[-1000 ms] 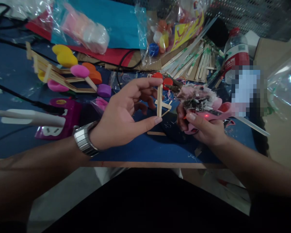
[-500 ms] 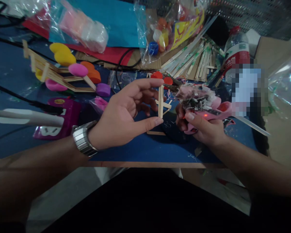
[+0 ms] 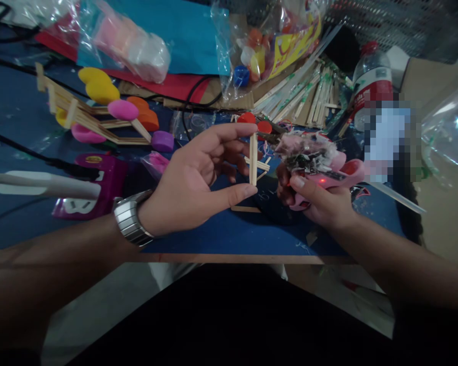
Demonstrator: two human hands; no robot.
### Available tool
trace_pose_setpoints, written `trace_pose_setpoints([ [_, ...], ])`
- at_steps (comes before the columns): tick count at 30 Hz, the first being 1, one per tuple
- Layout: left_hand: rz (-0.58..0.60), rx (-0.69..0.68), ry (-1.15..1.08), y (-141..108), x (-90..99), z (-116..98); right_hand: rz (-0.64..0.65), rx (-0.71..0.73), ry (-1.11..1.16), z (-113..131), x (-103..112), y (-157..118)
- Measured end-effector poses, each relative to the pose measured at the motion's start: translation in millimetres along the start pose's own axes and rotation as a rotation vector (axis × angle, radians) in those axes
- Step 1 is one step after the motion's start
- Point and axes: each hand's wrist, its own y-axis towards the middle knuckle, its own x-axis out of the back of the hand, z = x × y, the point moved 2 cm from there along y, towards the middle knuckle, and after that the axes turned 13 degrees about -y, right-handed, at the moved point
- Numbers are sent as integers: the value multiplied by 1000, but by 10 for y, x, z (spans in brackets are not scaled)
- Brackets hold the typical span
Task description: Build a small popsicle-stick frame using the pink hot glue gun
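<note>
Between thumb and index finger, my left hand (image 3: pixel 198 178) pinches a short wooden stick piece (image 3: pixel 253 160) by its two ends, held upright. The piece looks like sticks joined side by side. My right hand (image 3: pixel 324 198) is wrapped round a pink hot glue gun (image 3: pixel 343 175) with a small red light lit. Clumps of stringy dried glue and debris cover the gun's front, and its nozzle points left, near the top of the stick piece. A clear glue stick (image 3: pixel 399 197) sticks out of the gun's back. Behind my left fingers, crossed wooden sticks (image 3: pixel 261 165) lie on the table.
At left, a wooden-stick frame (image 3: pixel 95 119) with coloured foam pieces stands behind a purple power strip (image 3: pixel 84 201). Farther back lie bagged foam pieces (image 3: pixel 137 48), loose sticks (image 3: pixel 309 94) and a red-labelled bottle (image 3: pixel 372 76). Cardboard (image 3: pixel 442 213) lies at right. Black cables cross the table (image 3: pixel 213 236).
My right hand and the glue gun have shifted very slightly, with the nozzle still by the top of the stick piece. My left hand holds its place.
</note>
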Motion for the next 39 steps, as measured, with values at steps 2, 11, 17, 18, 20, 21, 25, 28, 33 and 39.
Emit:
trace_pose_setpoints([
  [2, -23, 36, -17, -4, -7, -19, -4, 5, 7, -3, -2, 0],
  [11, -18, 19, -94, -5, 3, 20, -21, -57, 7, 2, -2, -15],
  [17, -20, 13, -89, 5, 10, 29, 18, -19, 5, 10, -9, -10],
  [18, -20, 12, -87, 5, 12, 28, 19, -17, 4, 11, -10, -10],
  [20, -22, 13, -78, 4, 18, 29, 21, -19, 8, 11, -12, -12],
  [21, -23, 11, -71, 3, 21, 29, 20, -20, 15, 9, -11, -13],
  [25, -17, -7, -53, 2, 21, 22, 18, -15, 20, 11, -5, -10],
  [28, -18, -23, -30, 7, 23, 12, 10, -9, -7, 32, -6, -5],
  [33, 8, -50, 18, 25, 44, 10, -18, -13, -32, 68, -23, -10],
  [39, -8, -61, 34, 31, 31, -22, -23, -3, -26, 54, -27, -20],
])
